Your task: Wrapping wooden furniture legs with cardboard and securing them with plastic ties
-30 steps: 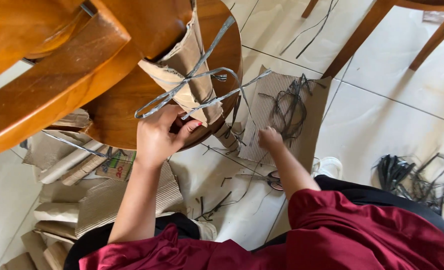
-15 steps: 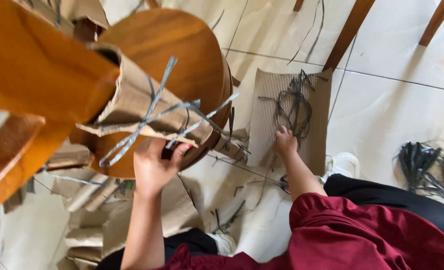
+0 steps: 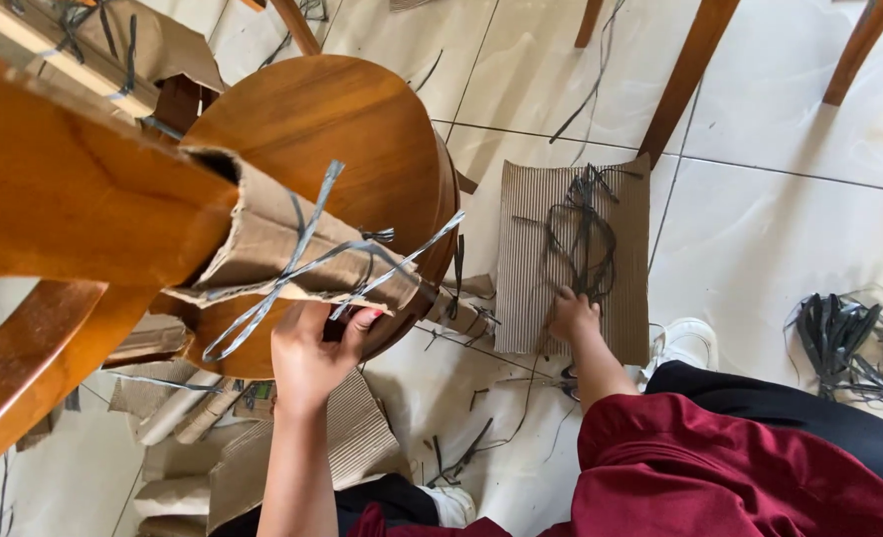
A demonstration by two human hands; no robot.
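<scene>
Cardboard-wrapped leg [image 3: 292, 249] slants lower-right; left hand [image 3: 312, 353] underneath.

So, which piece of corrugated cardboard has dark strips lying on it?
The flat sheet under the right hand; the sheet below the left hand is bare.

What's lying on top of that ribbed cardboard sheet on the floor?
A tangle of dark strips lies on the cardboard sheet, and the right hand rests on its near edge. The floor under the sheet is hidden, as is whatever the hand covers.
</scene>
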